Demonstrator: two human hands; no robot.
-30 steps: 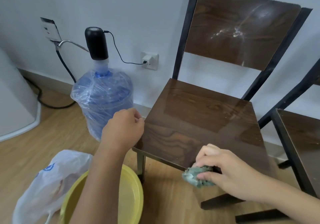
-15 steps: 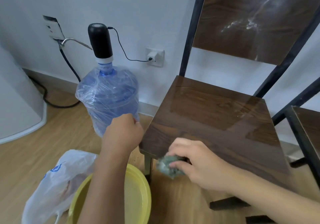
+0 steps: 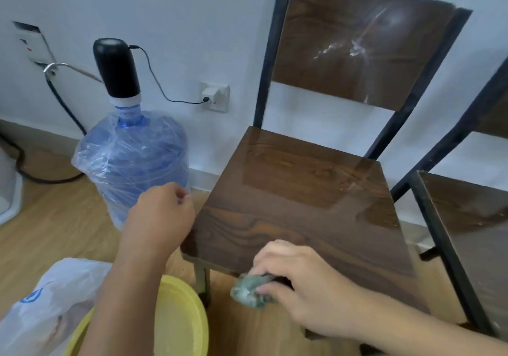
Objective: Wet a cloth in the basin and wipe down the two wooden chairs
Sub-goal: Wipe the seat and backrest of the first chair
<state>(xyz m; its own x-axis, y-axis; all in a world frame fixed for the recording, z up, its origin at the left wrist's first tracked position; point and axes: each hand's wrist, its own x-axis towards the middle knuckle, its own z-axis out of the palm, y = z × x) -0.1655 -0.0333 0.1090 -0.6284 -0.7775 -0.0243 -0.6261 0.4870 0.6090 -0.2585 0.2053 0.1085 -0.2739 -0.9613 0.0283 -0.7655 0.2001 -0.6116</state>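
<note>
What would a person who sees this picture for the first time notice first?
Probably the dark wooden chair in the middle, against the wall, with whitish smears on its backrest. At its front edge the right hand holds a crumpled greenish cloth. To the left stands a wrapped blue water bottle with a black pump.

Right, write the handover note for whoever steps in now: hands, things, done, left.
Right hand: shut on the cloth, pressing it at the seat's front edge of the near chair.
Left hand: closed at that seat's left front corner, apparently steadying it; holds nothing that shows.
Basin: on the floor, below the left arm.
Second chair: at the right, partly out of view.
Done: cloth in hand, near seat looks glossy.
Left: the near backrest shows white smears; the second chair's seat looks speckled with dust, probably not wiped yet.
</note>
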